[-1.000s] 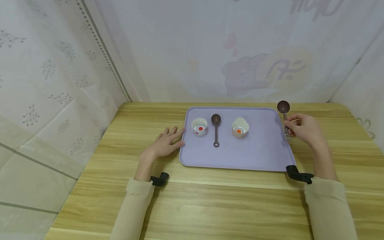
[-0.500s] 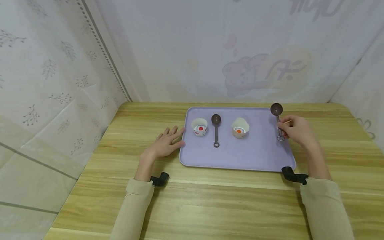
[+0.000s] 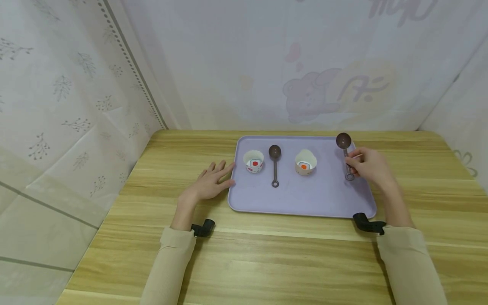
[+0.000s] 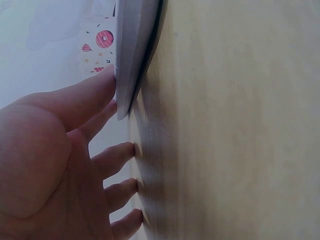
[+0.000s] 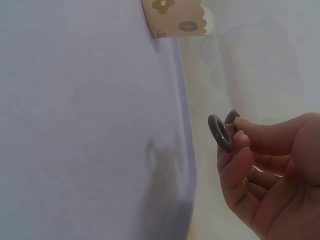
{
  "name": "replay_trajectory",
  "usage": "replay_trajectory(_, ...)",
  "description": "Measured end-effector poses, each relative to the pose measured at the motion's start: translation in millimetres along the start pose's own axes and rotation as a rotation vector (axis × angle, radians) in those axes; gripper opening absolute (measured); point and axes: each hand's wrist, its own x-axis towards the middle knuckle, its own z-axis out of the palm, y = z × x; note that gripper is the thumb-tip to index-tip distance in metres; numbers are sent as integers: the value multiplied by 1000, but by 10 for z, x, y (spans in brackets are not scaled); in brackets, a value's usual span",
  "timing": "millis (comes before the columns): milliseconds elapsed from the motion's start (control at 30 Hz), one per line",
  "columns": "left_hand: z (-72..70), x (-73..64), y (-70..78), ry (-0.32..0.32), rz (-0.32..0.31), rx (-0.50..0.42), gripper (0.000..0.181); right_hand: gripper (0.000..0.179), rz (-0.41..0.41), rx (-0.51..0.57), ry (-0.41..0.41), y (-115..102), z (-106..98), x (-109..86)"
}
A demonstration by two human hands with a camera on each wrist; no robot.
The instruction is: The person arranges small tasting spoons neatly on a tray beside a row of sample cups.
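My right hand (image 3: 369,166) pinches the handle of a dark brown measuring scoop (image 3: 344,141) above the right end of a lilac tray (image 3: 289,200). In the right wrist view the ring (image 5: 216,135) at the handle's end sticks out past the fingertips, and the bowl is mostly hidden. My left hand (image 3: 207,184) lies spread at the tray's left edge. Thumb and forefinger reach the rim, while the other fingers rest on the table, as the left wrist view shows. A second brown scoop (image 3: 275,152) lies on the tray between two paper baking cups.
The left cup (image 3: 253,166), donut-printed, has a red-marked piece inside. An orange-marked piece sits in the right, beige cup (image 3: 305,170). Beneath the tray is a wooden table (image 3: 282,267). Printed curtains (image 3: 236,72) hang behind it and at both sides.
My right hand has carried the scoop leftward, from over the tray's right edge to over its surface, and slightly nearer to me. The left hand has stayed put.
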Motion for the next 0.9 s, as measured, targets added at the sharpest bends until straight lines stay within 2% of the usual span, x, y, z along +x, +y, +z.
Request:
replay_trajectory(167,-3,-1,5,1,-1,1,65,25,-16,5,-5,-18,46,10)
replay_trajectory(467,-1,-3,7,4,1,8,65,24,7,-1,-13,-45,106,32)
replay_trajectory(900,2,0,1,11,4,2,66,27,10,14,-72,-45,188,74)
